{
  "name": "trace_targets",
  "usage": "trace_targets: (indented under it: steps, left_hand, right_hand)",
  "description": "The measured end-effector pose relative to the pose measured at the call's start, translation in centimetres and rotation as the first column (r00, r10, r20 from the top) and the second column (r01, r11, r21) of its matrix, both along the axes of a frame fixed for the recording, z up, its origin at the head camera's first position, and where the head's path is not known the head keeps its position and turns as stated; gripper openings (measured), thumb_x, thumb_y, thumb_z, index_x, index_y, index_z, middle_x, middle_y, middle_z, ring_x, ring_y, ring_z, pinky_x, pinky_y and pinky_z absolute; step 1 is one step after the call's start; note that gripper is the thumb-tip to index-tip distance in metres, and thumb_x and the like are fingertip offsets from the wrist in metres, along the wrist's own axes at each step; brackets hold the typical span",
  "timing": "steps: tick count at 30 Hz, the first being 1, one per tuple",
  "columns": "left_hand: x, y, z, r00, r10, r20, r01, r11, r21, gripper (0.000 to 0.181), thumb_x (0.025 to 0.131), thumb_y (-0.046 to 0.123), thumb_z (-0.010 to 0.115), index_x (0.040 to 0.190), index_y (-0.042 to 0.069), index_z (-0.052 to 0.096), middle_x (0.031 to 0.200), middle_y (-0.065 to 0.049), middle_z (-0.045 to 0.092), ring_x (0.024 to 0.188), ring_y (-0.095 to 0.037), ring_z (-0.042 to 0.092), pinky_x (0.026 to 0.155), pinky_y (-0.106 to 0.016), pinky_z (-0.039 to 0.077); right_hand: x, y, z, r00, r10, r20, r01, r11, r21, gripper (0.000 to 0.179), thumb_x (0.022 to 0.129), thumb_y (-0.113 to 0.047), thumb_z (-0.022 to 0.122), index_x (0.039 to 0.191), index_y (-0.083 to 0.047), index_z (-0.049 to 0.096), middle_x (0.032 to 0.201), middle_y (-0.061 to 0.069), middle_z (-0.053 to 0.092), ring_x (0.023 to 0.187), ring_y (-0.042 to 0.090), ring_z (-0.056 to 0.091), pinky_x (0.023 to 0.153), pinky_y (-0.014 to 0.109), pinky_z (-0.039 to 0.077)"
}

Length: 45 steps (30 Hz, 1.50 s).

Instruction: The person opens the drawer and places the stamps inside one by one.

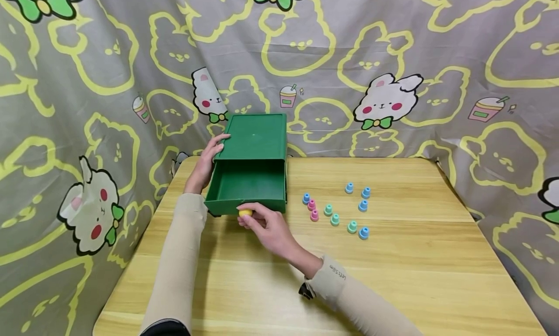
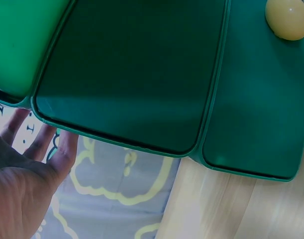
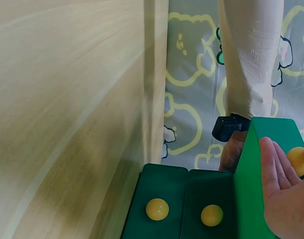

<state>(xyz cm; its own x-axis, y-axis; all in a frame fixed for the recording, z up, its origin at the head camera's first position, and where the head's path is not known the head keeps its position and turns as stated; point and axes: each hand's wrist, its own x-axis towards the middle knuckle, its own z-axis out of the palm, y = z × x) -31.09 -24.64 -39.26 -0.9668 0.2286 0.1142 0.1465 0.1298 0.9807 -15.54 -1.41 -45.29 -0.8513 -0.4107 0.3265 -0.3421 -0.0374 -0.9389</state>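
Observation:
A green drawer cabinet (image 1: 253, 136) stands at the back left of the table, its top drawer (image 1: 227, 207) pulled out with a bare floor showing. My right hand (image 1: 272, 233) pinches that drawer's round yellow knob (image 1: 245, 212) between thumb and fingers; the right wrist view shows the knob (image 3: 297, 160) beside the outstretched fingers. Against the cabinet's left side rests my left hand (image 1: 206, 163), fingers extended near the top edge. In the left wrist view this hand (image 2: 25, 181) touches the side. Two closed drawers below carry yellow knobs (image 3: 157, 209).
Several small blue cups (image 1: 364, 233), green cups (image 1: 335, 219) and pink cups (image 1: 314, 215) lie scattered right of the cabinet on the wooden table (image 1: 415, 268). A patterned grey curtain (image 1: 323, 88) hangs close behind and at the left.

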Motion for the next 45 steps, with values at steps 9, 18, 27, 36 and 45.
trace_targets:
  steps: [9, 18, 27, 36, 45]
  left_hand:
    - [0.2, 0.0, 0.0, 1.000, -0.005, -0.005, 0.005, 1.000, 0.000, 0.049, 0.111, 0.029, 0.038, 0.158, 0.015, 0.040, 0.173, -0.006, 0.012, 0.152, -0.039, 0.021, 0.119, -0.065, 0.021]
    - [0.2, -0.1, 0.0, 1.000, -0.012, -0.013, 0.012, 1.000, -0.001, 0.049, 0.111, 0.029, 0.038, 0.158, 0.014, 0.039, 0.173, -0.007, 0.011, 0.152, -0.040, 0.022, 0.119, -0.065, 0.021]
    - [0.2, -0.1, 0.0, 1.000, -0.008, -0.016, 0.008, 1.000, -0.006, 0.050, 0.111, 0.029, 0.037, 0.158, 0.014, 0.039, 0.172, -0.008, 0.012, 0.152, -0.040, 0.022, 0.119, -0.065, 0.022]
    - [0.3, 0.0, 0.1, 1.000, -0.008, -0.023, 0.007, 1.000, -0.009, 0.049, 0.111, 0.028, 0.037, 0.158, 0.014, 0.039, 0.171, -0.010, 0.014, 0.150, -0.041, 0.024, 0.118, -0.067, 0.023]
    - [0.3, 0.1, 0.1, 1.000, -0.002, -0.014, 0.002, 1.000, -0.007, 0.050, 0.110, 0.028, 0.037, 0.158, 0.015, 0.040, 0.171, -0.008, 0.013, 0.150, -0.040, 0.024, 0.118, -0.066, 0.023]
  right_hand:
    - [0.7, 0.2, 0.0, 1.000, 0.010, -0.005, -0.010, 1.000, 0.015, 0.028, 0.106, -0.023, 0.060, 0.129, -0.010, 0.069, 0.109, 0.011, 0.078, 0.100, 0.028, 0.076, 0.086, 0.026, 0.059]
    - [1.6, 0.3, -0.2, 1.000, 0.011, -0.019, -0.010, 0.999, 0.041, 0.027, 0.106, -0.022, 0.060, 0.130, -0.011, 0.068, 0.112, 0.008, 0.077, 0.101, 0.021, 0.076, 0.088, 0.025, 0.059]
    - [1.9, 0.3, -0.1, 1.000, 0.018, -0.017, -0.017, 0.999, 0.052, 0.030, 0.106, -0.021, 0.060, 0.132, -0.008, 0.067, 0.112, 0.006, 0.077, 0.102, 0.019, 0.076, 0.089, 0.025, 0.058]
    - [1.8, 0.6, 0.1, 0.998, 0.047, -0.030, -0.045, 0.997, 0.069, 0.032, 0.107, -0.024, 0.058, 0.135, -0.010, 0.065, 0.114, 0.006, 0.077, 0.104, 0.022, 0.076, 0.089, 0.026, 0.058]
    - [2.0, 1.8, 1.3, 0.988, 0.029, -0.154, 0.004, 0.976, 0.215, 0.037, 0.107, -0.026, 0.058, 0.142, -0.018, 0.062, 0.105, -0.001, 0.079, 0.095, 0.008, 0.075, 0.082, 0.024, 0.058]
